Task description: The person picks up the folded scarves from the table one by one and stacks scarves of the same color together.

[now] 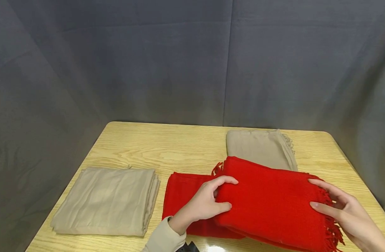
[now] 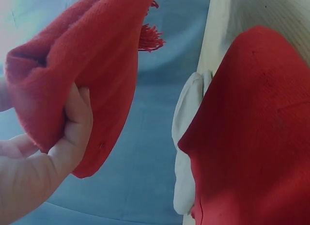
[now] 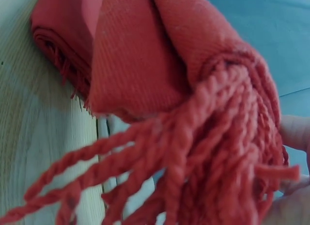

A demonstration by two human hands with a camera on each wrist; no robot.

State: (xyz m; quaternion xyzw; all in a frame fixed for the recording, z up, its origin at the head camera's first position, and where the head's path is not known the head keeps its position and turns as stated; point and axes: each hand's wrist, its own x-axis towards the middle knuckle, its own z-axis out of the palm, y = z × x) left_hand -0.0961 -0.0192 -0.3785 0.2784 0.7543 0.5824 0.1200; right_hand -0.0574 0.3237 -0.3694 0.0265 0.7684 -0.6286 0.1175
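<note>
A folded red fringed scarf [image 1: 271, 206] is lifted a little above the wooden table [image 1: 179, 147]. My left hand [image 1: 225, 196] grips its left edge, thumb on one side and fingers on the other; the left wrist view shows that hand [image 2: 72, 133] clamped on the red fold [image 2: 82, 65]. My right hand [image 1: 313, 192] holds the fringed right end. In the right wrist view the twisted tassels [image 3: 193, 157] hang in front of its fingers [image 3: 295, 133]. A second folded red scarf [image 1: 183, 196] lies on the table under my left hand.
A folded tan cloth [image 1: 107, 201] lies at the table's front left. Another tan cloth [image 1: 261, 148] lies at the back right, partly behind the held scarf. A grey fabric backdrop [image 1: 179, 63] surrounds the table.
</note>
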